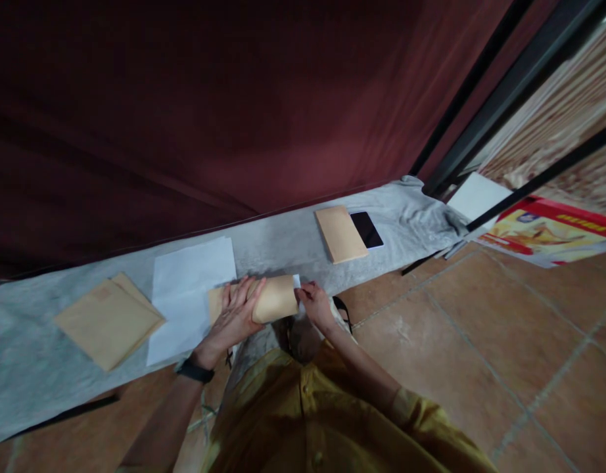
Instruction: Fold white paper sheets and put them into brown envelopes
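Observation:
A brown envelope lies sideways across the front of the narrow table, close to my body. My left hand grips it from above, the thumb on the near side and the fingers spread over its left part. White paper sticks out a little at the envelope's right end. There my right hand is closed in a pinch at that end, on the paper or the envelope's edge; its fingertips are partly hidden. Left of the envelope is a stack of white sheets, partly under it.
Several brown envelopes lie fanned at the left. Further right are a brown envelope stack and a dark-screened phone. Grey cloth covers the table; a dark red curtain hangs behind it. A printed carton sits on the right.

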A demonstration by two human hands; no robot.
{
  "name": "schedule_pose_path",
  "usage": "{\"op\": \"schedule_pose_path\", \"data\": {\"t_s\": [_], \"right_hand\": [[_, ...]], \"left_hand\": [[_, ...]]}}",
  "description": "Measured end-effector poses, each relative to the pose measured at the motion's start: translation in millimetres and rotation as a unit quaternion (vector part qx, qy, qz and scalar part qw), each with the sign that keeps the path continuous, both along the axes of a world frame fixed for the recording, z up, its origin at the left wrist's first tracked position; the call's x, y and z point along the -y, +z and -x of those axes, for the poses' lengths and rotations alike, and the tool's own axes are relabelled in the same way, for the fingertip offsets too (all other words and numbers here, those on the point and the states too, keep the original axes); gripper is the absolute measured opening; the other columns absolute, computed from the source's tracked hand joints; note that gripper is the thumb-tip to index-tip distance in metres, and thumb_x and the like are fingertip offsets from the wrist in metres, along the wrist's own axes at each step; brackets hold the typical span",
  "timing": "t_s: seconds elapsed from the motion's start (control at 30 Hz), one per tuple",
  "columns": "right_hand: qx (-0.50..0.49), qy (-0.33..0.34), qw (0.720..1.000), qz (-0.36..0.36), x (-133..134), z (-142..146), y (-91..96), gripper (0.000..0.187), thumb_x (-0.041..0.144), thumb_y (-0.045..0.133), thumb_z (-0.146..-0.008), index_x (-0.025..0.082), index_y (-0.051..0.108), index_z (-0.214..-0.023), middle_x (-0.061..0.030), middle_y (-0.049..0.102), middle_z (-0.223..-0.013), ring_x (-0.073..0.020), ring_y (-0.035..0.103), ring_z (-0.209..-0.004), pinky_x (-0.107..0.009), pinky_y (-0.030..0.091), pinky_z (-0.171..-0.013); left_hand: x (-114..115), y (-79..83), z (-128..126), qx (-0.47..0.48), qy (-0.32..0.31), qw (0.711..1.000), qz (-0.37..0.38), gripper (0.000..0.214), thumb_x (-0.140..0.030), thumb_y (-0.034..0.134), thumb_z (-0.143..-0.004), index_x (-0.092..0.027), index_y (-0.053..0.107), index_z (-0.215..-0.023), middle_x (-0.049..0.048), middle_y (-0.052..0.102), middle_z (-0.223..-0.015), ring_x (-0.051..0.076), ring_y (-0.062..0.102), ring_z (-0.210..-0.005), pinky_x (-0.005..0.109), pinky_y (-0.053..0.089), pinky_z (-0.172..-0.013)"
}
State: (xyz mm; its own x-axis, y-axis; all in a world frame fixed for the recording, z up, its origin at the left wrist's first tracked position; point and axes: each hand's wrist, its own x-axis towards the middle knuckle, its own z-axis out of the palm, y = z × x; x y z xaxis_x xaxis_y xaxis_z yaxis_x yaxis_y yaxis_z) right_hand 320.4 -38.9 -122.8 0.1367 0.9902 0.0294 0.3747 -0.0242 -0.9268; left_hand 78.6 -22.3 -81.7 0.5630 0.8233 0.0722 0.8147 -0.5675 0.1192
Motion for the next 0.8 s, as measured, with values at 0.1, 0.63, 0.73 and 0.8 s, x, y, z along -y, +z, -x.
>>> {"op": "schedule_pose_path", "data": {"t_s": [0.1,0.63,0.73,0.8], "right_hand": [[0.027,-0.023,0.999,-0.035,2.0,2.5,-0.2,0.017,0.023,0.062,-0.090,0.020,0.077,-0.084,-0.0107,0.067,-0.104,-0.0235,0.060,-0.106,-0.035,0.048,-0.096],[-0.118,-0.041,0.992,-0.009,2.7,2.7,17.6,0.015,0.027,0.059,-0.084,0.022,0.073,-0.084,-0.0044,0.073,-0.088,-0.0215,0.065,-0.083,-0.032,0.051,-0.083],[-0.161,-0.046,0.986,-0.019,5.8,4.5,22.7,0.017,0.029,0.058,-0.084,0.023,0.069,-0.095,-0.0045,0.073,-0.095,-0.0212,0.066,-0.087,-0.032,0.052,-0.083],[-0.187,-0.044,0.981,-0.015,7.8,5.2,25.7,0.021,0.028,0.057,-0.084,0.023,0.064,-0.103,-0.0029,0.072,-0.092,-0.0194,0.065,-0.081,-0.030,0.052,-0.075]], "left_hand": [[0.4,1.3,1.4,0.012,-0.009,1.000,-0.007,0.106,-0.032,0.076,-0.069,-0.015,0.022,-0.160,0.0247,0.044,-0.153,0.041,0.033,-0.148,0.063,0.014,-0.122],[-7.2,14.4,-8.4,0.024,-0.029,0.999,-0.004,0.109,-0.039,0.076,-0.072,-0.018,0.017,-0.161,0.0241,0.037,-0.158,0.042,0.028,-0.150,0.063,0.013,-0.122],[-7.9,14.4,-9.0,0.027,-0.030,0.999,-0.008,0.110,-0.041,0.077,-0.072,-0.018,0.018,-0.161,0.0238,0.035,-0.159,0.042,0.026,-0.151,0.063,0.012,-0.122],[-7.8,14.5,-9.6,0.030,-0.030,0.999,-0.008,0.109,-0.042,0.077,-0.073,-0.019,0.018,-0.162,0.0234,0.034,-0.159,0.042,0.026,-0.151,0.063,0.012,-0.122]]}}
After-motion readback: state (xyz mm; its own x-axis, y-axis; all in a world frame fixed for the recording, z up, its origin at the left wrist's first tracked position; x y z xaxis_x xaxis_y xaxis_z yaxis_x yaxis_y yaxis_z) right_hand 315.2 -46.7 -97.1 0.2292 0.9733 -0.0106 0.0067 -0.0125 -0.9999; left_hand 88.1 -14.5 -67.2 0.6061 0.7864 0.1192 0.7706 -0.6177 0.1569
